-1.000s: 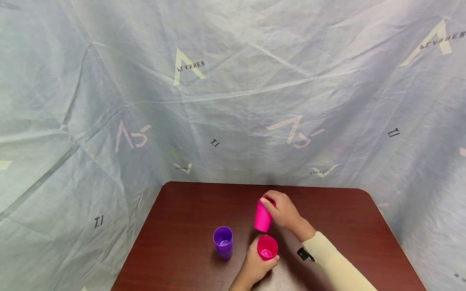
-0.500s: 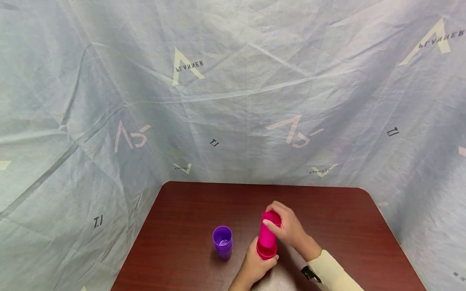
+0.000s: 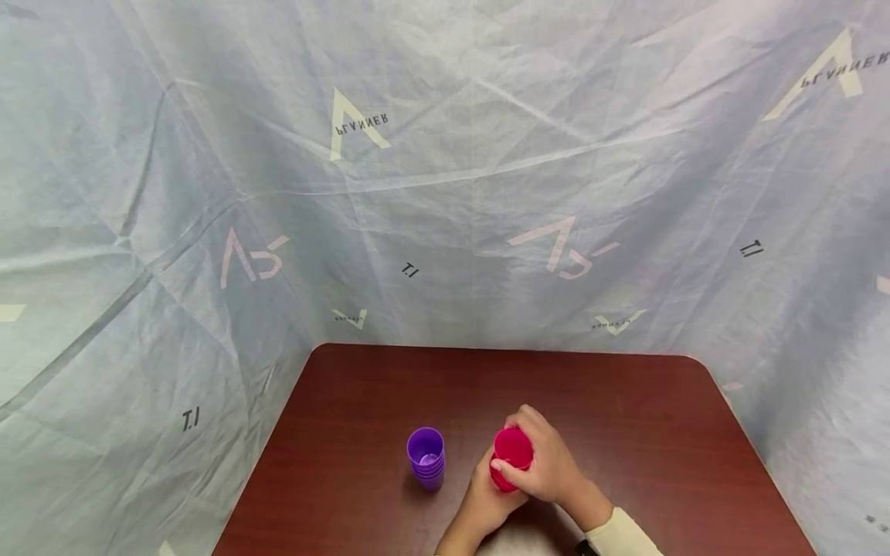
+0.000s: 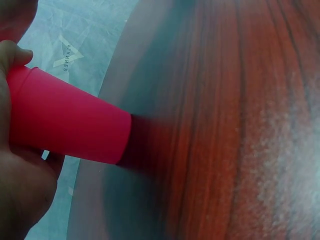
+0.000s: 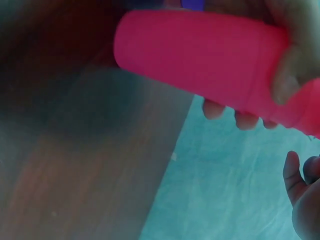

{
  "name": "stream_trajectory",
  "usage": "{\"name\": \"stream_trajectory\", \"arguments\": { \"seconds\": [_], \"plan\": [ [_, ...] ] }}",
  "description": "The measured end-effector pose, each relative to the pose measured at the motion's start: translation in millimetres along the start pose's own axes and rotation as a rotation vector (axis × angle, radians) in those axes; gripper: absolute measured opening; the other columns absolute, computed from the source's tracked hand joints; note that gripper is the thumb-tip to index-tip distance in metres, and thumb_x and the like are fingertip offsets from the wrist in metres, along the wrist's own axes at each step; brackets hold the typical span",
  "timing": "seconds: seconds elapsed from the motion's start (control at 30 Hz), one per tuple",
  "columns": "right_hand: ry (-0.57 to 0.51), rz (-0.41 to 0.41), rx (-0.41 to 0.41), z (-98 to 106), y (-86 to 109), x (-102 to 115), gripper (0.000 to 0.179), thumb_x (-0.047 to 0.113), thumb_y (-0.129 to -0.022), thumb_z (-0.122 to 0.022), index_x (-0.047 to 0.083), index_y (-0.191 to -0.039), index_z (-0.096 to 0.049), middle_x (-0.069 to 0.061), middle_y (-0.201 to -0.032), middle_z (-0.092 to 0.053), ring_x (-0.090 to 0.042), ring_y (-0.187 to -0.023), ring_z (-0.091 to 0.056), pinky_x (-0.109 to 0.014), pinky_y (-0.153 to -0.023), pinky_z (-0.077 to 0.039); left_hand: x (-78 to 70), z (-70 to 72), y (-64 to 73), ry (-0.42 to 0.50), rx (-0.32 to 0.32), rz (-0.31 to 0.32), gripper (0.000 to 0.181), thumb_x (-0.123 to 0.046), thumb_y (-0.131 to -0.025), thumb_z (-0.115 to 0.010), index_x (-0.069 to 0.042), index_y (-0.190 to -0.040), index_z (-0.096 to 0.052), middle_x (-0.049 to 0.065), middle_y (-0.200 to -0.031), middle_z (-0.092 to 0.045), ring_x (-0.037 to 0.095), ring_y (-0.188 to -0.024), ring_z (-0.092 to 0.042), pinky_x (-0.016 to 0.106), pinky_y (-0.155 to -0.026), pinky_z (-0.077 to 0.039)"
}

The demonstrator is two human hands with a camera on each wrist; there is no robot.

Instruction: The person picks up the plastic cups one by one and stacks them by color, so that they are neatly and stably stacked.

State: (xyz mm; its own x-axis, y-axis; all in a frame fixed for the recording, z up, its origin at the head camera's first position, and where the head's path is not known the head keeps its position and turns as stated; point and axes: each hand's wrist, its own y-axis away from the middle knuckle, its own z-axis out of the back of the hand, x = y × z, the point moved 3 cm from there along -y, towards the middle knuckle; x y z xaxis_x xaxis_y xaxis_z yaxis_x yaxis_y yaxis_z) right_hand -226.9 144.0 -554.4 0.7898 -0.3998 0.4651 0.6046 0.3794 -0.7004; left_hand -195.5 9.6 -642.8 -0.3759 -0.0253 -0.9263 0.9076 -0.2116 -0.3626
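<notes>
Two bright pink cups [image 3: 513, 446], one nested in the other, stand together between both hands in the head view. My left hand [image 3: 484, 500] wraps round the lower cup from the near left side. From the right, my right hand [image 3: 549, 463] grips the upper cup near its rim, the thumb across the near side and fingers behind. In the left wrist view the lower pink cup [image 4: 75, 117] slants with its base close over the wood. Its smooth wall fills the upper part of the right wrist view.
A stack of several nested purple cups [image 3: 426, 463] stands upright, mouths up, left of the hands. The dark reddish-brown table [image 3: 361, 386] has rounded far corners. A wrinkled grey printed sheet [image 3: 445, 170] hangs behind and around it.
My right hand has brought its pink cup down from above and put it into the one in my left hand. The left hand and the purple stack have stayed in place.
</notes>
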Motion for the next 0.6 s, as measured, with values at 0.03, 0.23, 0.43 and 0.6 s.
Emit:
{"name": "stream_trajectory", "arguments": {
  "seconds": [0.03,0.23,0.43,0.6],
  "plan": [
    [0.005,-0.010,0.002,-2,2.8,0,0.044,0.036,-0.071,-0.087,0.016,-0.103,-0.063,0.009,-0.094,-0.056,-0.002,-0.085,-0.050,-0.011,-0.065,-0.045,-0.4,0.4,0.6,-0.007,0.000,-0.013,0.071,-0.012,-0.086,-0.085,-0.019,-0.148,-0.052,0.009,-0.134,-0.070,0.013,-0.122,-0.068,0.031,-0.106,-0.057],
    [0.033,-0.091,0.052,-12,18.4,1,0.046,0.040,-0.073,-0.088,0.021,-0.107,-0.063,0.010,-0.097,-0.054,-0.001,-0.089,-0.049,-0.011,-0.065,-0.046,-2.0,1.0,4.5,-0.040,-0.025,-0.082,0.066,-0.009,-0.086,-0.084,-0.011,-0.144,-0.053,0.016,-0.129,-0.071,0.014,-0.119,-0.069,0.033,-0.103,-0.059],
    [0.026,-0.125,0.030,-18,31.7,-3,0.047,0.039,-0.076,-0.088,0.020,-0.113,-0.067,0.007,-0.105,-0.054,-0.002,-0.090,-0.051,-0.015,-0.066,-0.048,-3.0,2.0,3.0,-0.167,-0.038,-0.052,0.062,-0.007,-0.085,-0.082,-0.014,-0.141,-0.055,0.009,-0.126,-0.073,0.012,-0.115,-0.069,0.032,-0.101,-0.059],
    [0.029,-0.125,0.027,-21,37.4,-2,0.052,0.040,-0.076,-0.088,0.019,-0.119,-0.068,0.005,-0.114,-0.055,-0.005,-0.097,-0.055,-0.021,-0.072,-0.053,-8.2,6.5,6.1,-0.274,-0.040,-0.010,0.068,-0.008,-0.082,-0.084,-0.016,-0.142,-0.053,0.006,-0.126,-0.073,0.013,-0.115,-0.070,0.033,-0.100,-0.060]
  ]
}}
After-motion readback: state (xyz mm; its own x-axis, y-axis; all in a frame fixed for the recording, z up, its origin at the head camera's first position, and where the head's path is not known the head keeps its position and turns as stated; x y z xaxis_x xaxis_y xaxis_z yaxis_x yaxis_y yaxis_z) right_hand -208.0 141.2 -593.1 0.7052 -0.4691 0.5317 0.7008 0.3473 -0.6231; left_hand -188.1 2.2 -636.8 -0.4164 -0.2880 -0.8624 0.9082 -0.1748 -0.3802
